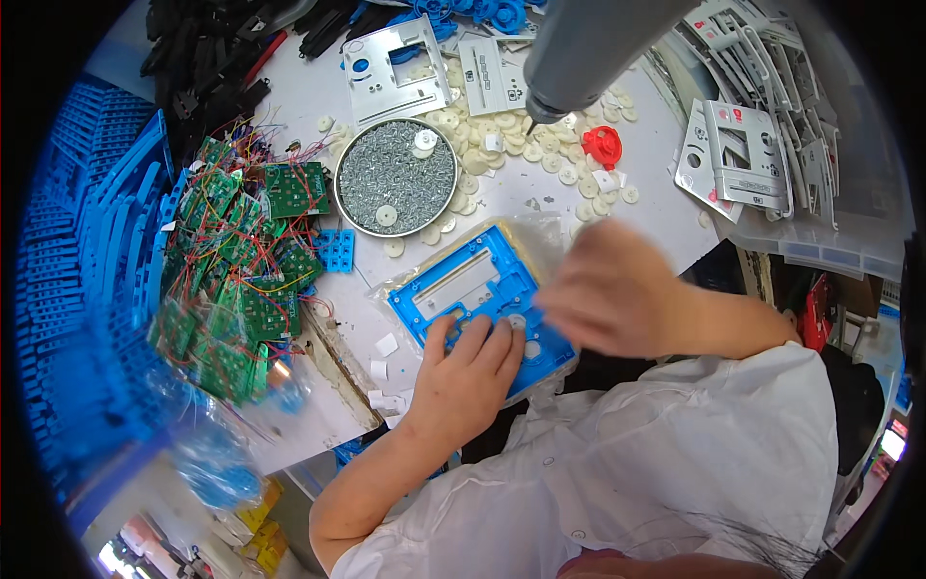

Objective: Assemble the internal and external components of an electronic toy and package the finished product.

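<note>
Head view shows a blue plastic frame [479, 289] lying at the centre of the frame on a white table [666, 164], with the left hand [463, 381] pressed flat on its lower edge, fingers spread and open, gripping nothing. The right hand [612, 294] hovers over the frame's right end, blurred; whether its fingers pinch anything cannot be told. White discs [526, 333] already sit in the frame's round seats near the fingers, so seating looks partly done, while no screw is seen in it and the grey powered screwdriver [579, 48] hangs unused at the upper centre. A round metal tin of small screws [395, 179] glints above the frame, a scatter of cream plastic discs [502, 145] lies beside it, and a tangle of green circuit boards [241, 280] with coloured wires fills the left.
</note>
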